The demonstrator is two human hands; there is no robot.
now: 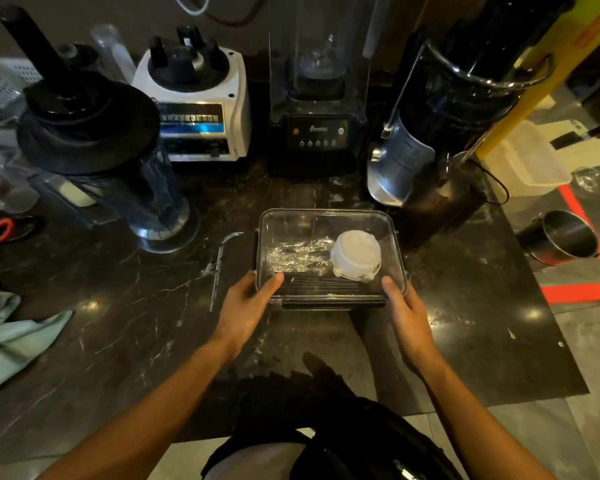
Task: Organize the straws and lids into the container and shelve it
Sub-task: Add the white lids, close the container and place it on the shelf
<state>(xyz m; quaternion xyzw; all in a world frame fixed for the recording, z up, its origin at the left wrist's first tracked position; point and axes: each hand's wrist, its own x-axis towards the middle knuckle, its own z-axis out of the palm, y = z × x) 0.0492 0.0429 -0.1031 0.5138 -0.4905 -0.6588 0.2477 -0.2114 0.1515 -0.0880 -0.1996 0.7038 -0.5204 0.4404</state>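
Gripping a clear plastic container (329, 223) at its two near corners, a person steadies it on a dark marble counter (465, 306), in front of a row of blending machines. The left hand (248, 304) and the right hand (404, 311) each clasp a corner, thumbs lying on the transparent cover and fingers (388, 289) wrapped on the sides. Inside lie a stack of white cup lids (355, 254) and, beside it, a bundle of wrapped straws (297, 258).

The box looks rigid and light with so little in it, but its smooth walls could slip, and the loose contents would likely slide if tilted; a level, two-handed lift from the short ends or under the base seems safest. One loose straw (219, 265) rests on the counter just left of the box.

A white blender base (201, 109) behind carries a blue label with characters too blurred to read; the black blender (317, 133) shows a small illegible logo above its buttons.
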